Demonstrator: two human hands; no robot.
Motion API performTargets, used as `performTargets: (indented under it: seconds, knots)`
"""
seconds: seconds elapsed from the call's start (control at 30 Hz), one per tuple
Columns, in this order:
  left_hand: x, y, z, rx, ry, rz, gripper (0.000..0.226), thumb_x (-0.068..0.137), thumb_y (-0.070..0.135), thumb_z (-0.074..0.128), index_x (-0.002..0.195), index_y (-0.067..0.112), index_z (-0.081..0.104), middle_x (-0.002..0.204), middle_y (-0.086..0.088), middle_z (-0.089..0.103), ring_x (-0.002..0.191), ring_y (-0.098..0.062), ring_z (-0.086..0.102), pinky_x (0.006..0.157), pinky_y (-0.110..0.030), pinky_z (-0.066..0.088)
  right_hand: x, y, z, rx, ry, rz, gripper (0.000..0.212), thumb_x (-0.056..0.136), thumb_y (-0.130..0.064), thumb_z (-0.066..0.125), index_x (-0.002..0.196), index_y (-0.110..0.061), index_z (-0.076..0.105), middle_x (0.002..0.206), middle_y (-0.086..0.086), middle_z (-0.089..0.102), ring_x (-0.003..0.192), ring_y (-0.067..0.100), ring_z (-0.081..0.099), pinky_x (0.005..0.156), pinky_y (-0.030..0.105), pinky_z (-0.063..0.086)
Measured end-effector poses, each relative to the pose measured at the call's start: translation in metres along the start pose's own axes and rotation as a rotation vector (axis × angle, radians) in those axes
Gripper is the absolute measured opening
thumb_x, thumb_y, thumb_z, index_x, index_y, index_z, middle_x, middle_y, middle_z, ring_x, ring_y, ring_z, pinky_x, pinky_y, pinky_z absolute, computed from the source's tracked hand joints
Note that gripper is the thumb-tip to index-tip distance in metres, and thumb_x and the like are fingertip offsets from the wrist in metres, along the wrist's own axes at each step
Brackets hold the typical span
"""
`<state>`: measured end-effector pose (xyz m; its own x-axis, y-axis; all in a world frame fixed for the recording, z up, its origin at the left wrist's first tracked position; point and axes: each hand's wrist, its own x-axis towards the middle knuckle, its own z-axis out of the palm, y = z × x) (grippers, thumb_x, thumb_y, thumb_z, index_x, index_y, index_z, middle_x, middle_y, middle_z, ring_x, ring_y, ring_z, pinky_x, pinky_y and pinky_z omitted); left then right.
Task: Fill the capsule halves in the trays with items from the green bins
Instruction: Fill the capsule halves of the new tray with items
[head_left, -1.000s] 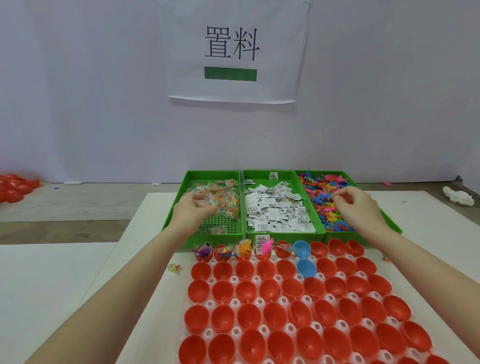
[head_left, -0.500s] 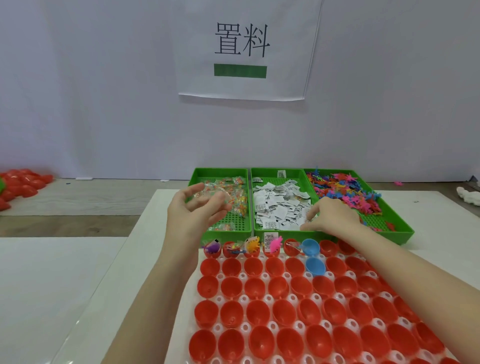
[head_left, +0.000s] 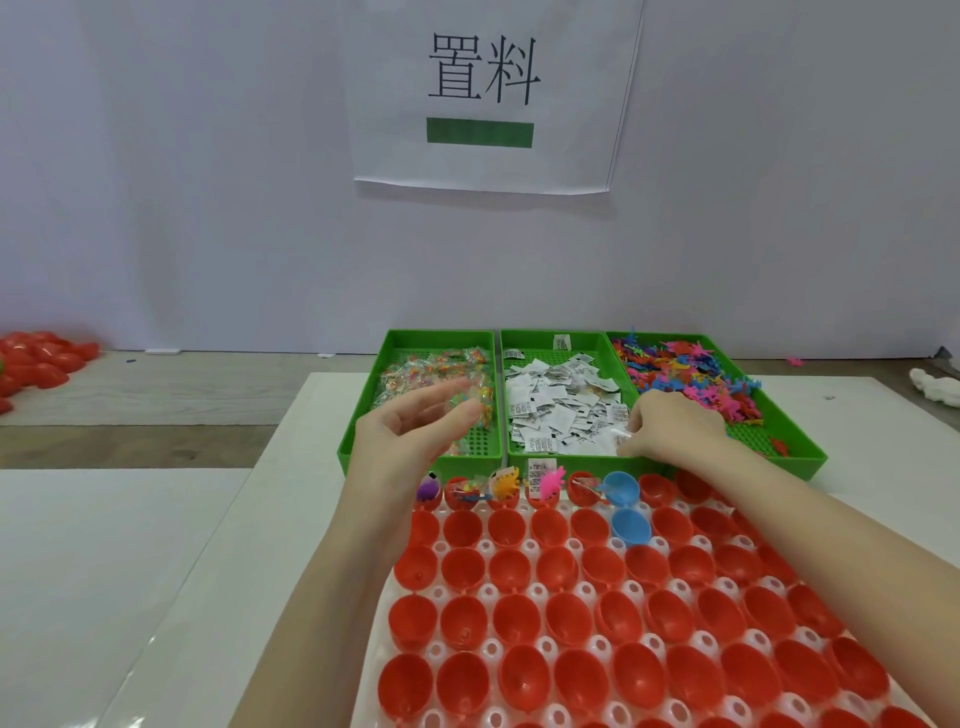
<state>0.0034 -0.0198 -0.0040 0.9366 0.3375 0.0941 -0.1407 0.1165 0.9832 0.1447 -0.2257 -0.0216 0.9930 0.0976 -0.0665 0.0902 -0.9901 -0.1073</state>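
Observation:
Three green bins stand side by side: the left bin (head_left: 363, 441) holds clear packets of coloured beads, the middle bin (head_left: 558, 460) white paper slips (head_left: 550, 410), the right bin (head_left: 795, 457) small coloured plastic figures (head_left: 685, 369). My left hand (head_left: 410, 431) hovers, blurred, over the left bin's near edge, its fingertips pinching what looks like a clear bead packet (head_left: 457, 402). My right hand (head_left: 670, 431) reaches into the middle bin's near right corner and pinches a paper slip. In front lies a white tray (head_left: 530, 545) of red capsule halves (head_left: 509, 566) and two blue halves (head_left: 630, 526). Several back-row halves hold items.
A heap of red capsule halves (head_left: 36, 364) lies on the floor at far left. A white object (head_left: 935, 389) lies at far right. A paper sign (head_left: 483, 93) hangs on the wall behind the bins. One slip (head_left: 542, 470) sits between the middle bin and the tray.
My right hand has moved from the right bin of figures to the slips in the middle bin. My left hand has lifted out of the left bin toward me.

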Motion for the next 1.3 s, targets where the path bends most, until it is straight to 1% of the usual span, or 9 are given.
performTargets:
  seconds: [0.07, 0.13, 0.33, 0.47, 0.6, 0.7, 0.83, 0.93, 1.3]
  knots:
    - [-0.001, 0.000, 0.001, 0.022, -0.022, -0.016, 0.030, 0.056, 0.034, 0.073, 0.086, 0.032, 0.073, 0.087, 0.008, 0.072, 0.084, 0.001, 0.065, 0.067, -0.012, 0.047, -0.003, 0.001, -0.005, 0.112, -0.016, 0.056, 0.022, 0.075, -0.027, 0.074, 0.088, -0.016, 0.061, 0.095, 0.002, 0.065, 0.093, 0.021, 0.060, 0.077, 0.033, 0.046]
    - [-0.001, -0.001, 0.003, 0.038, -0.036, -0.020, 0.029, 0.056, 0.034, 0.073, 0.085, 0.032, 0.072, 0.085, 0.008, 0.072, 0.078, 0.002, 0.065, 0.061, -0.009, 0.048, -0.004, 0.006, -0.008, 0.207, 0.016, 0.054, 0.024, 0.069, -0.033, 0.080, 0.077, -0.021, 0.061, 0.090, -0.001, 0.064, 0.094, 0.021, 0.059, 0.081, 0.035, 0.047]
    - [-0.001, -0.005, 0.007, -0.001, 0.002, -0.072, 0.019, 0.063, 0.022, 0.077, 0.079, 0.015, 0.070, 0.066, 0.007, 0.071, 0.065, -0.007, 0.067, 0.065, -0.018, 0.055, -0.002, 0.016, -0.010, 0.525, 0.110, -0.074, 0.028, 0.083, -0.033, 0.067, 0.066, -0.012, 0.070, 0.054, 0.008, 0.062, 0.048, 0.015, 0.043, 0.068, 0.029, 0.046]
    - [-0.002, -0.005, 0.009, -0.038, -0.009, -0.093, 0.019, 0.067, 0.013, 0.077, 0.081, 0.006, 0.067, 0.063, 0.000, 0.070, 0.063, -0.011, 0.069, 0.057, -0.015, 0.053, -0.003, 0.017, -0.008, 0.488, 0.095, -0.117, 0.055, 0.089, -0.030, 0.060, 0.041, -0.014, 0.039, 0.027, -0.009, 0.025, 0.036, 0.013, 0.029, 0.060, 0.024, 0.044]
    - [-0.004, -0.004, 0.012, -0.094, -0.035, -0.114, 0.017, 0.071, 0.004, 0.074, 0.085, 0.001, 0.067, 0.070, -0.007, 0.073, 0.066, -0.015, 0.071, 0.057, -0.015, 0.052, -0.010, 0.018, -0.010, 0.428, 0.389, -0.125, 0.041, 0.080, -0.037, 0.069, 0.058, -0.003, 0.063, 0.040, -0.004, 0.038, 0.041, 0.012, 0.036, 0.052, 0.027, 0.040]
    - [-0.005, -0.002, 0.014, -0.119, -0.041, -0.149, 0.012, 0.073, 0.001, 0.072, 0.084, 0.003, 0.067, 0.071, -0.011, 0.072, 0.066, -0.015, 0.070, 0.056, -0.016, 0.053, -0.023, 0.008, -0.020, 0.628, 0.491, -0.152, 0.036, 0.068, -0.036, 0.079, 0.062, -0.004, 0.065, 0.042, -0.009, 0.041, 0.046, 0.005, 0.039, 0.050, 0.025, 0.030]
    - [-0.008, 0.003, 0.020, -0.136, -0.091, -0.164, 0.013, 0.072, 0.002, 0.072, 0.084, 0.004, 0.067, 0.073, -0.012, 0.072, 0.067, -0.017, 0.071, 0.058, -0.017, 0.054, -0.057, -0.018, -0.041, 1.026, 0.193, -0.340, 0.027, 0.053, -0.030, 0.083, 0.056, -0.011, 0.064, 0.037, -0.013, 0.041, 0.037, -0.002, 0.039, 0.043, 0.007, 0.030]
    - [-0.014, 0.010, 0.026, -0.147, -0.177, -0.123, 0.026, 0.068, 0.011, 0.074, 0.091, 0.001, 0.067, 0.076, -0.013, 0.073, 0.070, -0.018, 0.071, 0.058, -0.017, 0.053, -0.079, -0.034, -0.050, 1.019, 0.029, -0.448, 0.037, 0.047, -0.038, 0.080, 0.059, -0.006, 0.066, 0.037, -0.013, 0.039, 0.036, -0.001, 0.034, 0.038, 0.006, 0.027]
    - [-0.021, 0.024, 0.026, -0.169, -0.221, -0.076, 0.025, 0.067, 0.020, 0.069, 0.087, 0.005, 0.070, 0.076, -0.010, 0.073, 0.070, -0.015, 0.071, 0.057, -0.014, 0.052, -0.103, -0.049, -0.065, 0.798, 0.193, -0.597, 0.035, 0.041, -0.051, 0.071, 0.056, -0.020, 0.064, 0.034, -0.009, 0.036, 0.034, 0.005, 0.030, 0.039, 0.012, 0.024]
